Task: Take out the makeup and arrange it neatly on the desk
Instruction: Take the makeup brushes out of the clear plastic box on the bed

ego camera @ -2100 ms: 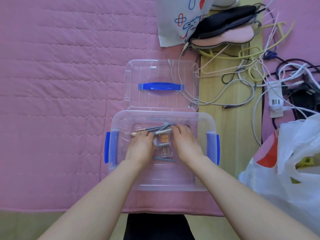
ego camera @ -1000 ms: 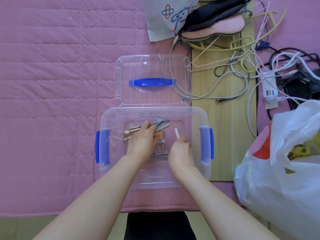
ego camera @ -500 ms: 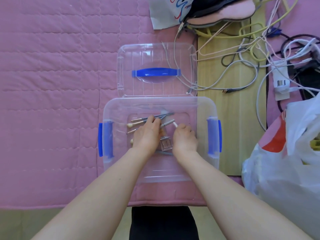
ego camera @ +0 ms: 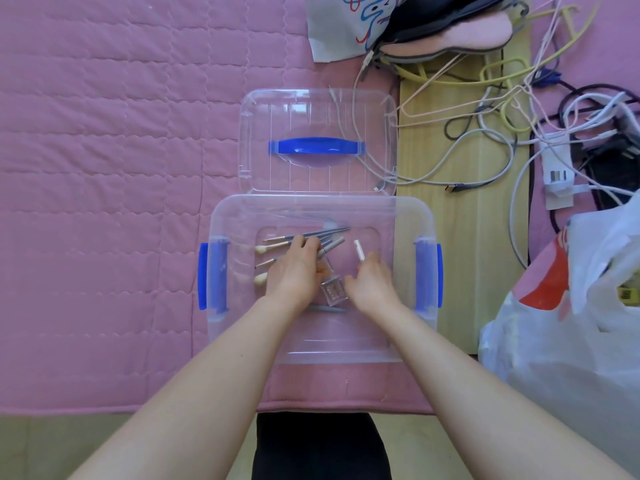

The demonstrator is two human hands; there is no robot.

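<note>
In the middle of the frame a clear plastic storage box with blue side latches sits on a pink quilted mat, and both hands are down inside it. The left hand lies over a fan of grey-handled makeup brushes, its fingers curled round their handles, with the pale brush tips poking out to the left toward the box's left wall. The right hand pinches the lower end of a small white stick, which tilts up and to the left. Between the two hands a small clear compact rests on the box floor, just beside both, and a thin grey pencil lies flat just below it. The lower half of the box floor is bare, as is the strip along the right wall. The box's clear lid, with its blue handle, lies flat directly above the box, touching its far rim. The mat spreads wide and bare across the whole left side of the frame, from the upper left down to its lower edge. To the right, a strip of wooden floor runs alongside the box, crowded at the upper right with tangled cables, and a white plastic bag fills the lower right, well apart from the box's right latch.
</note>
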